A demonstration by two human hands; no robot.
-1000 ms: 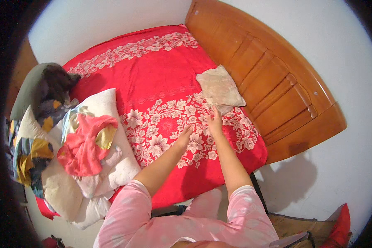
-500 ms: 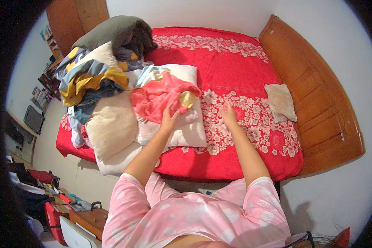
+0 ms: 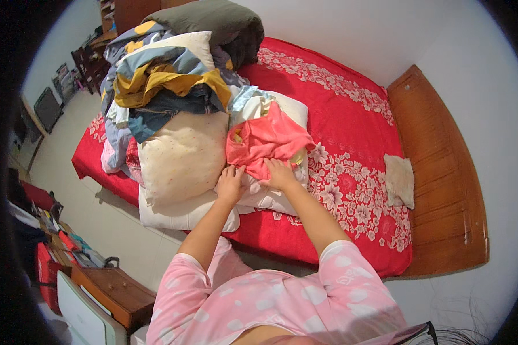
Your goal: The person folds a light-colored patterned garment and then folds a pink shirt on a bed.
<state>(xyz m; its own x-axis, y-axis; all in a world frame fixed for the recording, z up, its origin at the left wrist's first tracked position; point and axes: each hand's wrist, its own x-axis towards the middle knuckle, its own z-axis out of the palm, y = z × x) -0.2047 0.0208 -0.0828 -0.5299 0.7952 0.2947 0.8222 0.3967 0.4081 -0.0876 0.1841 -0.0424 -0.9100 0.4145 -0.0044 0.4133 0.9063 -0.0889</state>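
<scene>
A coral-pink garment [image 3: 270, 135], soft and wrinkled, lies spread over white bedding on the bed. At its lower left edge, my left hand [image 3: 231, 185] pinches the cloth with bent fingers. My right hand [image 3: 281, 175] has its fingers closed on the lower edge, where the fabric bunches into folds. A yellowish patch shows beside the right hand. Beneath the garment is a white pillow [image 3: 297, 109], partly covered. Pale blue and white cloth [image 3: 250, 104] sticks out behind the garment.
A cream speckled pillow [image 3: 181, 158] lies to the left, with mustard and blue clothes [image 3: 167, 80] heaped behind it. Farther back sits a dark green blanket [image 3: 213, 23]. The red floral bedspread [image 3: 351, 190] reaches a wooden headboard [image 3: 440, 172] and a small beige cushion [image 3: 399, 180].
My right hand has come left from above the bedspread onto the coral garment. My left hand has shifted to its lower left edge. The garment has been turned or rearranged, and the view has swung.
</scene>
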